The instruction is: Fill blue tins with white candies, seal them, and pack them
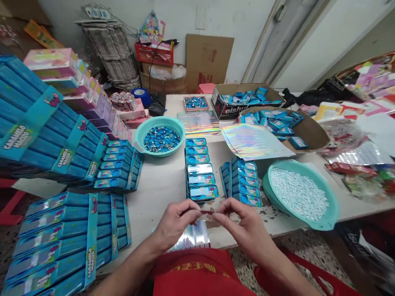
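Pinches thin red strip (207,212) thumb-to-finger, left hand (176,222) at 9 o'clock, right hand (245,224) at 3, likely for tautness.

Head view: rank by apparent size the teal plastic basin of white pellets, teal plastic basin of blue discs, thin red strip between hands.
White-pellet basin
Blue-disc basin
Red strip, partly hidden

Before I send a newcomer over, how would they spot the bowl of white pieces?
Find the pale table, then the person's right hand over its near edge. To that hand's right, by the same edge, stands a turquoise bowl. Unlike the other turquoise bowl, with blue and silver discs, it holds small white pieces.
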`<act>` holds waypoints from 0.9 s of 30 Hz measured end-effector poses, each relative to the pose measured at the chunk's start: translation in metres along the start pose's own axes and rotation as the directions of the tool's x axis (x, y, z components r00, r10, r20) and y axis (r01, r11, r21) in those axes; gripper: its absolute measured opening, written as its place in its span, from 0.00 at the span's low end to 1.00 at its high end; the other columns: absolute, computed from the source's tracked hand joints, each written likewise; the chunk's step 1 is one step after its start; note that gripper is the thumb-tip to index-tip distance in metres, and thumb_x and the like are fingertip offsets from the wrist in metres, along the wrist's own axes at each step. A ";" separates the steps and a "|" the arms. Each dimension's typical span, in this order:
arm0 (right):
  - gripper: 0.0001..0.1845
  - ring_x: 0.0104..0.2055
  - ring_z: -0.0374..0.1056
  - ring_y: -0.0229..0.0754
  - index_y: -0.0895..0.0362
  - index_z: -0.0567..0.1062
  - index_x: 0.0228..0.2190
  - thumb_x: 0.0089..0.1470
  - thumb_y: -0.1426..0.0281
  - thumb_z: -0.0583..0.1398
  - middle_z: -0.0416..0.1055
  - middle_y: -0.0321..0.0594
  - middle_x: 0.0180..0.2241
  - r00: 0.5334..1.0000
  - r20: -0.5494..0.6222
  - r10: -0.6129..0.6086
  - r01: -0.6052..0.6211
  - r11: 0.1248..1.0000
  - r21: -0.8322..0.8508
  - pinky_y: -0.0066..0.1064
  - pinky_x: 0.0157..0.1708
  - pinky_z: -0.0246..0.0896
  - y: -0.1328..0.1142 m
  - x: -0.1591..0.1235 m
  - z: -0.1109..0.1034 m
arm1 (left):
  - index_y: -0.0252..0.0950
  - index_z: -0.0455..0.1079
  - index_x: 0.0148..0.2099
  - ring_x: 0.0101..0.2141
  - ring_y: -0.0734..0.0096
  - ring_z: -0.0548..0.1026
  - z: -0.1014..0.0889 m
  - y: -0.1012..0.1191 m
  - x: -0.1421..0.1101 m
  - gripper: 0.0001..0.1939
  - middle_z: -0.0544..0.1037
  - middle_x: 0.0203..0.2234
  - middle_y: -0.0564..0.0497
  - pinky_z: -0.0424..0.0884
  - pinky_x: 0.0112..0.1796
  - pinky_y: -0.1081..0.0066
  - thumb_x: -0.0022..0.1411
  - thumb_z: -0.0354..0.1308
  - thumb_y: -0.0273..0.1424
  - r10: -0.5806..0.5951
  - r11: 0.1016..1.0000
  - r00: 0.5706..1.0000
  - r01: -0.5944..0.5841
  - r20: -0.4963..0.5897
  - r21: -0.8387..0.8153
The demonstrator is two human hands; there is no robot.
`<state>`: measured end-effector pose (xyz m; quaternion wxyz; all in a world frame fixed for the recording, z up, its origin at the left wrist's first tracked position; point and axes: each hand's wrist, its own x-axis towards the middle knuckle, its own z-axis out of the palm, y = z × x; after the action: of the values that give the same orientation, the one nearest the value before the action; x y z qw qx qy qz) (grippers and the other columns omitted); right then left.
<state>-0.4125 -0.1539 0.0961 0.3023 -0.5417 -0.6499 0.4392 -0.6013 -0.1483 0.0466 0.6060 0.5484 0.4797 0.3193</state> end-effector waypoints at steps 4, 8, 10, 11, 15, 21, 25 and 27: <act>0.10 0.26 0.62 0.36 0.56 0.72 0.26 0.53 0.63 0.58 0.69 0.35 0.25 0.989 -0.148 -0.022 0.013 0.998 -0.062 0.26 0.27 0.56 0.004 0.049 0.009 | 0.36 0.67 0.43 0.24 0.77 0.66 -0.029 0.021 0.024 0.12 0.68 0.20 0.57 0.63 0.29 0.75 0.62 0.51 0.37 0.087 0.991 0.983 -0.069 -0.162 0.113; 0.11 0.28 0.61 0.37 0.56 0.76 0.25 0.47 0.61 0.61 0.66 0.37 0.28 0.967 -0.243 -0.072 0.021 0.978 -0.206 0.29 0.30 0.56 0.006 0.102 0.008 | 0.37 0.60 0.42 0.22 0.78 0.62 -0.055 0.034 0.060 0.08 0.63 0.18 0.60 0.59 0.26 0.76 0.62 0.48 0.35 0.201 0.972 0.959 -0.170 -0.198 0.164; 0.10 0.29 0.61 0.38 0.57 0.77 0.24 0.46 0.62 0.62 0.65 0.37 0.29 0.968 -0.248 -0.045 -0.022 0.965 -0.261 0.30 0.31 0.55 0.004 0.122 0.007 | 0.37 0.59 0.41 0.21 0.78 0.60 -0.063 0.034 0.077 0.07 0.63 0.18 0.60 0.56 0.25 0.76 0.61 0.48 0.34 0.218 0.969 0.959 -0.189 -0.182 0.162; 0.09 0.29 0.61 0.38 0.57 0.77 0.24 0.45 0.64 0.61 0.65 0.38 0.29 0.968 -0.247 -0.031 -0.042 0.958 -0.283 0.31 0.32 0.55 0.003 0.129 0.006 | 0.38 0.58 0.40 0.21 0.78 0.60 -0.066 0.032 0.083 0.07 0.63 0.18 0.60 0.56 0.24 0.76 0.61 0.48 0.34 0.216 0.969 0.959 -0.188 -0.182 0.159; 0.07 0.34 0.62 0.42 0.57 0.76 0.20 0.43 0.68 0.61 0.64 0.38 0.28 0.971 -0.236 -0.036 -0.045 0.944 -0.327 0.33 0.37 0.56 0.003 0.147 0.008 | 0.38 0.57 0.39 0.20 0.78 0.58 -0.070 0.020 0.101 0.07 0.62 0.17 0.61 0.55 0.24 0.77 0.59 0.48 0.34 0.199 0.976 0.956 -0.173 -0.214 0.135; 0.09 0.32 0.62 0.40 0.58 0.71 0.24 0.36 0.68 0.63 0.62 0.38 0.33 0.937 -0.349 0.015 -0.087 0.977 -0.193 0.34 0.36 0.59 0.019 0.154 0.014 | 0.39 0.57 0.38 0.19 0.77 0.60 -0.060 -0.004 0.114 0.09 0.60 0.16 0.61 0.55 0.23 0.77 0.59 0.48 0.39 0.137 0.991 0.957 -0.131 -0.255 0.038; 0.21 0.27 0.62 0.37 0.57 0.65 0.32 0.35 0.61 0.64 0.62 0.38 0.36 0.908 -0.407 0.097 -0.110 0.994 -0.009 0.33 0.29 0.61 0.032 0.151 0.017 | 0.39 0.63 0.42 0.26 0.68 0.70 -0.046 -0.018 0.109 0.14 0.69 0.20 0.55 0.64 0.31 0.70 0.59 0.49 0.42 0.051 0.964 0.877 0.082 -0.477 0.254; 0.23 0.27 0.62 0.38 0.56 0.64 0.32 0.35 0.58 0.64 0.64 0.36 0.33 0.919 -0.386 0.080 -0.085 0.996 0.005 0.33 0.29 0.61 0.036 0.152 0.018 | 0.38 0.63 0.50 0.42 0.61 0.72 -0.037 -0.023 0.103 0.23 0.75 0.36 0.46 0.66 0.42 0.64 0.60 0.46 0.47 0.154 0.958 0.837 0.004 -0.525 0.287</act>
<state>-0.4469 -0.0095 0.0434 0.4024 -0.6460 -0.5569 0.3326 -0.6040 -0.0455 0.0026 0.3498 0.5333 0.6491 0.4146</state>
